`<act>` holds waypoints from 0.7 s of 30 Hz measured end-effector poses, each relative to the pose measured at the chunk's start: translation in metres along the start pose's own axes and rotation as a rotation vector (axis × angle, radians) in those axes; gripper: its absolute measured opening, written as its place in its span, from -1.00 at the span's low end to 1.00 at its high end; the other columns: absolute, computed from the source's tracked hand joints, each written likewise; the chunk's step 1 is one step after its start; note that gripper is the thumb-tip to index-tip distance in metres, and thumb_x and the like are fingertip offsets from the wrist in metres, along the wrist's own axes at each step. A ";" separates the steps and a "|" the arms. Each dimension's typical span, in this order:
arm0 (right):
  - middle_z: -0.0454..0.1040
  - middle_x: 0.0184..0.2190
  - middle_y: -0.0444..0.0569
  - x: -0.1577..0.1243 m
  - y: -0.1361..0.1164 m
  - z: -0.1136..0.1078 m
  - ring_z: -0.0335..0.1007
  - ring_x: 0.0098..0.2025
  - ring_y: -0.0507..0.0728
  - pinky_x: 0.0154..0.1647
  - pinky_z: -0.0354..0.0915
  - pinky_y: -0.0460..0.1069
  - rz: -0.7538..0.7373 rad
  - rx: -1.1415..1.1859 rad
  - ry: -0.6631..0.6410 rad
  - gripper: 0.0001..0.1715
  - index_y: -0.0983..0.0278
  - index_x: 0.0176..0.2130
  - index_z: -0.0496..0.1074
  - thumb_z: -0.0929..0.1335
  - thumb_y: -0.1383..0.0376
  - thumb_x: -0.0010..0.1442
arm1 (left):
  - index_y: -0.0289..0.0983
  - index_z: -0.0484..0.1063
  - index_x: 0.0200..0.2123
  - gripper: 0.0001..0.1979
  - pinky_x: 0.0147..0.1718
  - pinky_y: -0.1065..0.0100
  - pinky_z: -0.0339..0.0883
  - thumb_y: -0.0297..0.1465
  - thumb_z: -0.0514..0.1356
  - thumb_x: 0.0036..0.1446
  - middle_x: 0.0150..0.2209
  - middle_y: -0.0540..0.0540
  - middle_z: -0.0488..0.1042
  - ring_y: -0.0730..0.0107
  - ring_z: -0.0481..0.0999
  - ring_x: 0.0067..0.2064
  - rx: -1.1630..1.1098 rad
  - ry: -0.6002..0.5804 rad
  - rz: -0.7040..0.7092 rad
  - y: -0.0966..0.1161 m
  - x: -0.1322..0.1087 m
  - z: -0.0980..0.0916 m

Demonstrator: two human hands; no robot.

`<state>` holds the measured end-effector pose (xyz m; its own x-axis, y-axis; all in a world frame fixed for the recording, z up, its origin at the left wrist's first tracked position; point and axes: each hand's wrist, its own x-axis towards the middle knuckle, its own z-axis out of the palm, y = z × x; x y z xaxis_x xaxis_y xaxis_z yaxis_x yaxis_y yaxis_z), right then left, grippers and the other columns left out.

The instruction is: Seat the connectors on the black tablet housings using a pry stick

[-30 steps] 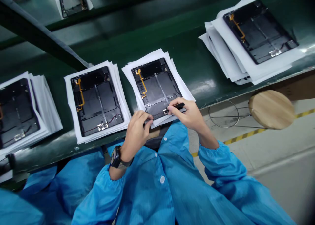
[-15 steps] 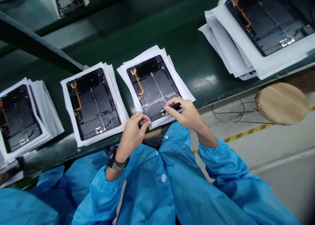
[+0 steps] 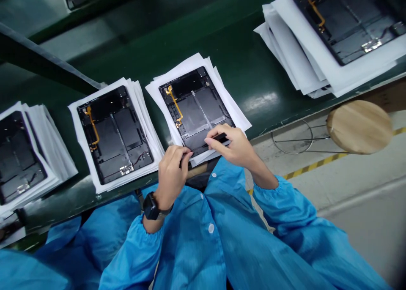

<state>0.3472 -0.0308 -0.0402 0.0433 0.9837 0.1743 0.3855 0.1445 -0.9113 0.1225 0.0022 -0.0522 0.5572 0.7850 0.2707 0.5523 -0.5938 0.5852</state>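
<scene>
An open tablet housing (image 3: 199, 112), dark with an orange flex cable (image 3: 176, 106) along its left side, lies on a stack of white sheets (image 3: 242, 121) in front of me. At its near left corner is my left hand (image 3: 174, 167), thumb and forefinger pinched together. Whatever lies between those fingertips is too small or hidden to make out. My right hand (image 3: 233, 145) grips a slim black tool (image 3: 221, 138) over the housing's near edge. The tool's tip and the part beneath the fingers are covered by the hand.
Left of me, similar open housings (image 3: 116, 133) lie on sheet stacks, another (image 3: 19, 159) farther left. One more housing (image 3: 352, 23) rests on sheets at the right of the green bench (image 3: 250, 70). A round wooden stool (image 3: 359, 127) stands beyond the bench edge. Another person's blue sleeve (image 3: 31, 264) shows lower left.
My right hand has moved slightly left along the near edge, still gripping the black tool. My left hand has turned a little, its fingers still pinched at the corner. The view has shifted slightly.
</scene>
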 end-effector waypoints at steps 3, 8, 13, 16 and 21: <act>0.61 -0.36 -0.11 0.000 0.001 0.002 0.46 -0.26 0.11 -0.10 0.27 0.01 -0.008 0.006 -0.004 -0.84 0.24 -0.26 0.51 0.40 0.23 0.39 | -0.23 0.47 -0.16 -0.93 -0.14 0.28 0.42 -0.49 0.19 0.40 -0.25 -0.08 0.55 0.30 0.52 -0.18 0.028 0.019 0.062 -0.001 -0.002 0.000; 0.60 -0.34 -0.11 -0.002 0.002 0.008 0.43 -0.27 0.09 -0.09 0.24 0.01 -0.050 -0.007 -0.034 -0.83 0.24 -0.25 0.50 0.40 0.24 0.41 | -0.24 0.53 -0.09 -0.88 -0.09 0.29 0.46 -0.52 0.24 0.36 -0.19 -0.09 0.59 0.33 0.57 -0.14 -0.032 -0.009 0.041 -0.002 -0.005 -0.007; 0.60 -0.30 -0.09 0.001 0.000 0.012 0.43 -0.24 0.10 -0.04 0.20 0.02 -0.102 -0.053 -0.088 -0.84 0.25 -0.24 0.48 0.38 0.26 0.43 | -0.23 0.55 -0.08 -0.86 -0.04 0.32 0.46 -0.53 0.26 0.34 -0.14 -0.08 0.62 0.37 0.61 -0.10 -0.078 0.004 -0.074 0.001 -0.009 -0.011; 0.58 -0.31 -0.10 0.005 -0.001 0.015 0.41 -0.23 0.10 -0.02 0.16 0.02 -0.118 -0.057 -0.145 -0.82 0.25 -0.25 0.46 0.36 0.27 0.44 | -0.24 0.55 -0.10 -0.88 -0.04 0.33 0.46 -0.52 0.27 0.33 -0.16 -0.07 0.63 0.37 0.61 -0.11 -0.080 0.005 -0.105 0.002 -0.011 -0.011; 0.55 -0.33 -0.10 0.015 0.000 0.021 0.36 -0.27 0.10 -0.03 0.11 0.04 -0.161 -0.060 -0.250 -0.80 0.27 -0.24 0.46 0.32 0.27 0.47 | -0.23 0.56 -0.14 -0.90 -0.08 0.35 0.46 -0.51 0.27 0.33 -0.19 -0.04 0.63 0.38 0.62 -0.15 -0.073 0.005 -0.140 0.004 -0.008 -0.010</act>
<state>0.3285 -0.0137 -0.0452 -0.2480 0.9456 0.2106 0.4233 0.3013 -0.8544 0.1142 -0.0046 -0.0439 0.4748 0.8602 0.1862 0.5779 -0.4643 0.6711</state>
